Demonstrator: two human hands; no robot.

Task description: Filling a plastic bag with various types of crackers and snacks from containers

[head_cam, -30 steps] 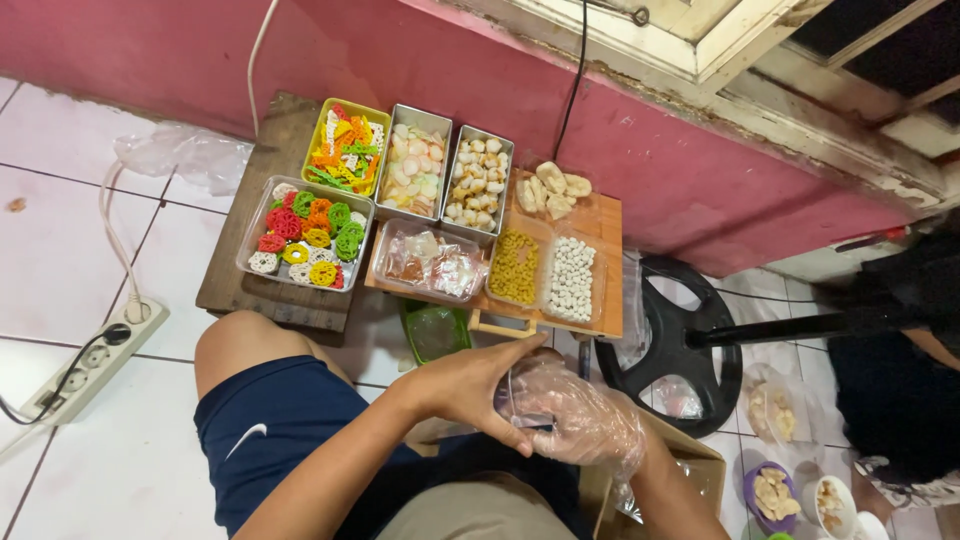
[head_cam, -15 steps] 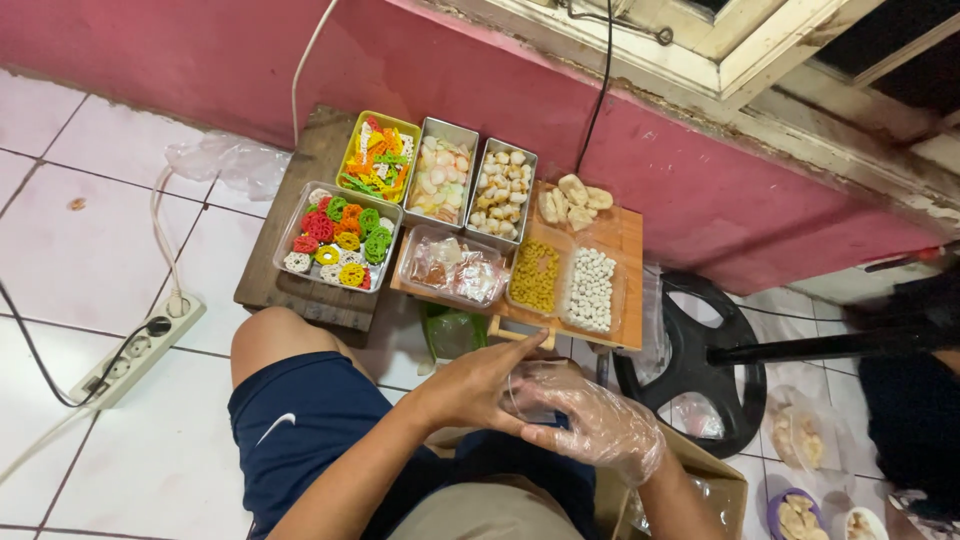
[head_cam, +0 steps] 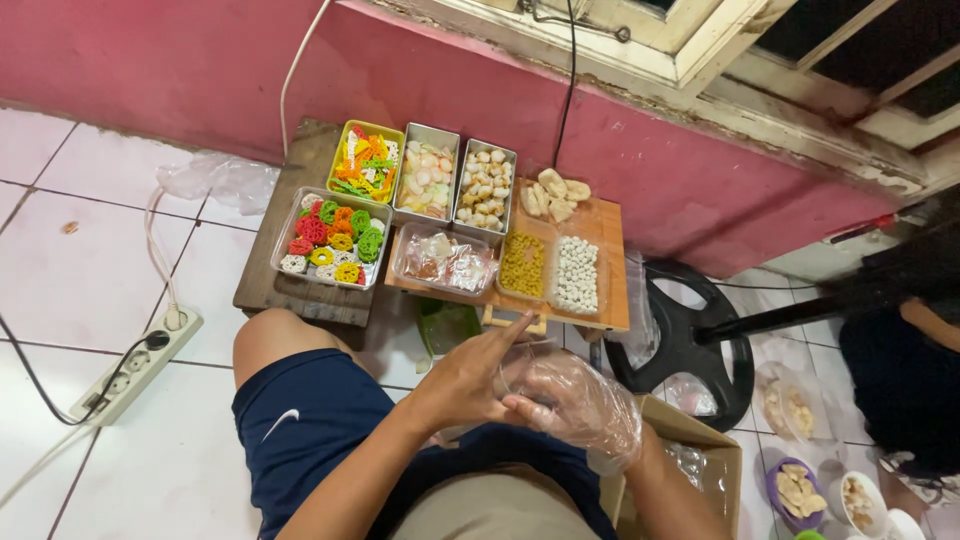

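Note:
My left hand (head_cam: 470, 385) is bare and my right hand (head_cam: 580, 400) wears a clear plastic glove (head_cam: 600, 425). Both meet above my lap, fingertips touching. The left fingers pinch thin clear plastic at the right hand's fingers, and the index finger points forward. Whether the gloved fingers hold anything is hidden. Just beyond the hands, a wooden board (head_cam: 600, 225) carries clear tubs of yellow bits (head_cam: 522, 265) and white pieces (head_cam: 577, 272).
A low dark table (head_cam: 300, 295) holds a tub of coloured ring crackers (head_cam: 330, 240), a yellow tray (head_cam: 365, 160) and two metal trays (head_cam: 455, 180). On the left floor lies a power strip (head_cam: 130, 365). To the right are a black stand base (head_cam: 690, 330), a cardboard box (head_cam: 700, 450), snack bowls (head_cam: 795, 490) and another person (head_cam: 900, 340).
The view has shifted slightly. My hands stay together at my lap, and the left index finger now sticks out further forward.

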